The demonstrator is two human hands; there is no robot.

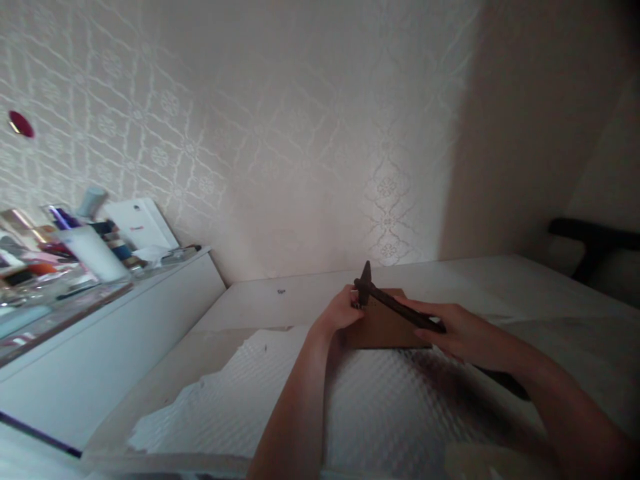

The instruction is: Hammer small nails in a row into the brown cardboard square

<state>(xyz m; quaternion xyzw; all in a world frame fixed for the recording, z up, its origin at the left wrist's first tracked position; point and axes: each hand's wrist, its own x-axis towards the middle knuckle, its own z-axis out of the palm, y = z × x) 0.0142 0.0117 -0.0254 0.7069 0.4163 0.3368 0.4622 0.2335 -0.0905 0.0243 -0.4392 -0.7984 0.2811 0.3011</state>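
A dark hammer (385,301) lies across a small brown wooden block (383,328) that rests on a white textured sheet (300,400) on the table. My right hand (460,333) is wrapped round the hammer's handle. Its head stands over the block's far left corner. My left hand (343,311) is pinched at that corner, right under the hammer head, on something too small to make out.
A white table (250,307) runs to the patterned wall. At the left stands a white shelf (150,287) crowded with bottles, a white tube (93,253) and boxes. A dark chair arm (595,237) shows at the right edge.
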